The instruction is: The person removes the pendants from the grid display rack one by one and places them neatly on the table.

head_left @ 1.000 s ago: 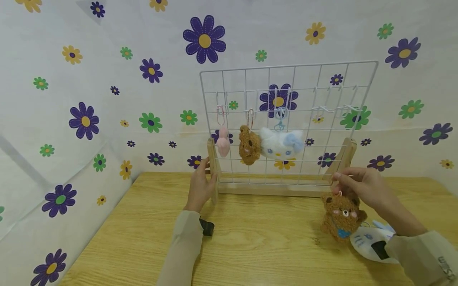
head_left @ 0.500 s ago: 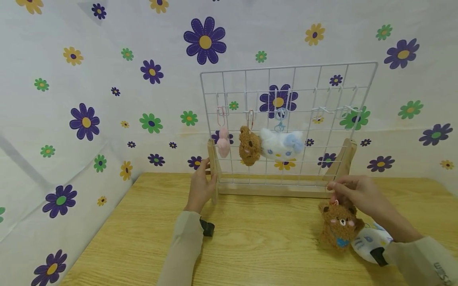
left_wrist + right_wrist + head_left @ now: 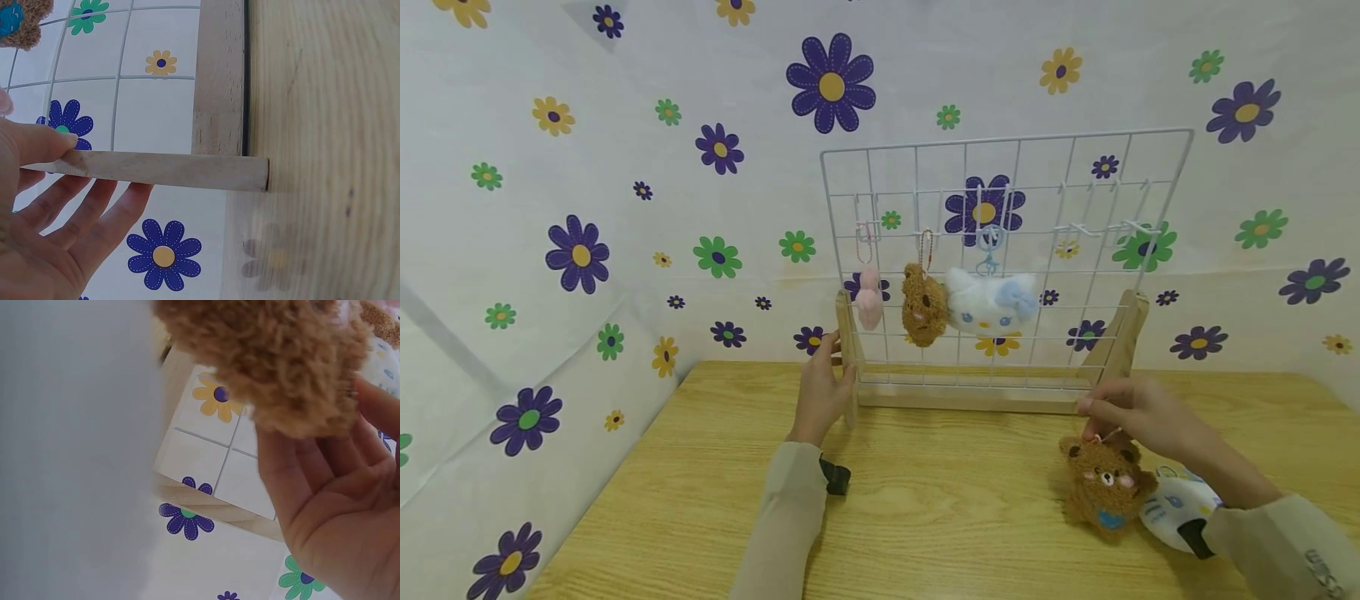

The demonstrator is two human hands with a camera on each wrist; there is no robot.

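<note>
My left hand (image 3: 822,392) grips the left wooden leg (image 3: 847,350) of a wire grid rack; in the left wrist view the thumb and fingers lie on either side of that leg (image 3: 169,170). My right hand (image 3: 1150,421) pinches the strap at the top of a curly brown bear plush keychain (image 3: 1105,487), which hangs low over the table at the front right. The bear has pink cheeks and a blue patch on its front. In the right wrist view the brown plush (image 3: 281,369) hides the fingertips. Beside it lies a white plush (image 3: 1168,508), partly covered by my right sleeve.
On the rack's hooks hang a pink plush (image 3: 869,300), another brown bear plush (image 3: 924,308) and a white cat-head plush with a blue bow (image 3: 992,302). Bare hooks (image 3: 1078,229) stick out at the rack's right. Behind the wooden table (image 3: 925,517) is a flower-print backdrop.
My right hand has come down and slightly to the left, bringing the bear keychain lower and closer to the front. The left hand stays on the rack's leg.
</note>
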